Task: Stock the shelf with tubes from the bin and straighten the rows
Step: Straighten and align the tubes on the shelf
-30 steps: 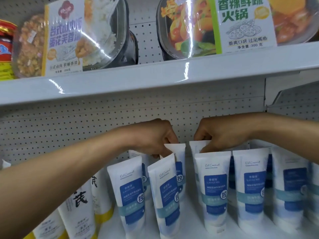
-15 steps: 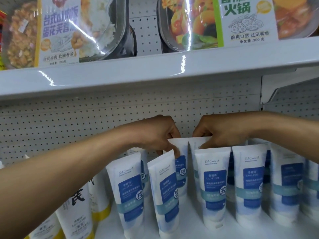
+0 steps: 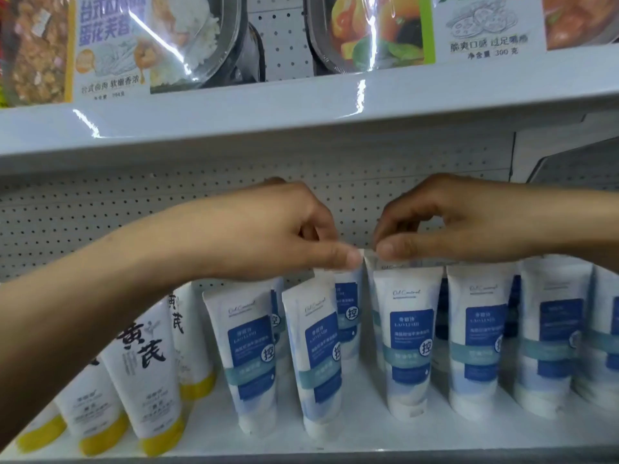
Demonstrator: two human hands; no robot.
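The shelf in front of me carries rows of blue and white tubes. All stand on their caps with the long axis upright, flat crimped ends up and labels facing me. The two front ones at the left lean, tops tipped slightly leftward; those to the right stand straighter. Each is white with a dark blue label panel, a pale teal band and a white cap.

Left of them stand yellow-capped tubes with black characters, also cap down and tilted.

My left hand reaches over the front row, thumb and fingertips pinching the crimped top of a back-row tube. My right hand pinches the top of the neighbouring rear tube. The two tops sit just beside each other.
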